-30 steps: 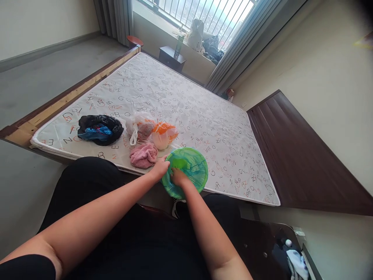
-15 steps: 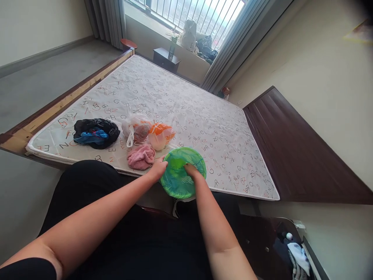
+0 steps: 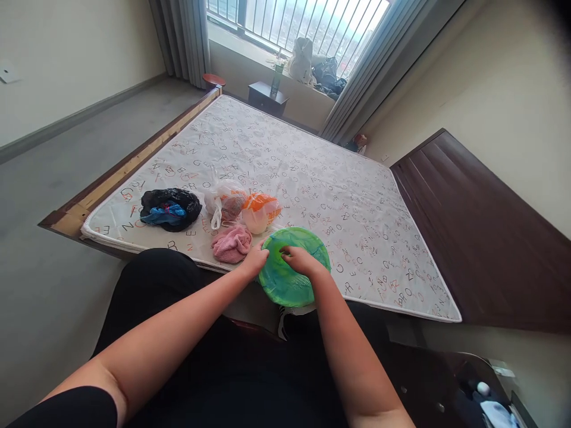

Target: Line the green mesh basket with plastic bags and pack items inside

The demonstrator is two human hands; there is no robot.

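Observation:
A round green plastic bin point(image 3: 292, 291), seen from above into its mouth, is over my lap at the mattress edge. Thin crinkled green film seems to line its inside. My left hand point(image 3: 256, 260) is closed on the bin's left rim. Over the bin's mouth my right hand point(image 3: 300, 260) has its fingers bent and a little apart, with nothing visible in them. Beside my left hand a crumpled pink towel point(image 3: 231, 244) lies on the mattress point(image 3: 312, 178).
Beyond the towel lie an orange-and-clear plastic bag point(image 3: 262, 211), a clear bag point(image 3: 225, 202) and a black plastic bag point(image 3: 190, 208) with blue inside. A dark headboard point(image 3: 482, 238) rises at right. A nightstand point(image 3: 267, 100) stands near the window.
The view has shifted, so everything sits farther right and slightly lower. My right hand has risen a little out of the bin and turned leftward. My left hand keeps its hold on the rim.

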